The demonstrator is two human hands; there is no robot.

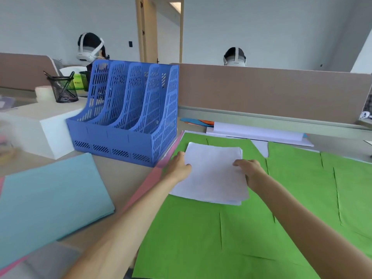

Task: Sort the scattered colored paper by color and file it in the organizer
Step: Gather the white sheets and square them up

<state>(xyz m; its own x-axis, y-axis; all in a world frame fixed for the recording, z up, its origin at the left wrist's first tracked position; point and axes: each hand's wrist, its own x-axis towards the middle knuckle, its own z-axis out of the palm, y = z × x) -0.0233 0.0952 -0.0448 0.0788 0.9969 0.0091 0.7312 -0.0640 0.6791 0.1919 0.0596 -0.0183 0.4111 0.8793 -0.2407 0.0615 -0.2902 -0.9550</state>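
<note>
Open strip of bare desk (124,178) between the blue four-slot organizer (128,115) and the near edge; hemmed on the left by a stack of light blue paper (50,198), on the right by pink sheets (153,178) poking out from under the green paper (221,238); green sheets overlapping across the desk's whole right half and running out of view at the near edge; far edge closed off by a brown partition (261,91), with a pile of white sheets (257,131) and some blue and orange paper (199,122) lying along its foot.

Organizer upright toward the far left, its low open front facing the near edge, just beside a white box (46,125) carrying a mesh pen cup (63,88) and a roll of tape (43,93).

Stack of white paper (211,174) over the green sheets, near the organizer's near right corner; gripped from both sides: left hand (180,165) bent round its left edge, right hand (249,170) curled over its right edge; unclear whether raised off the green or touching it.
</note>
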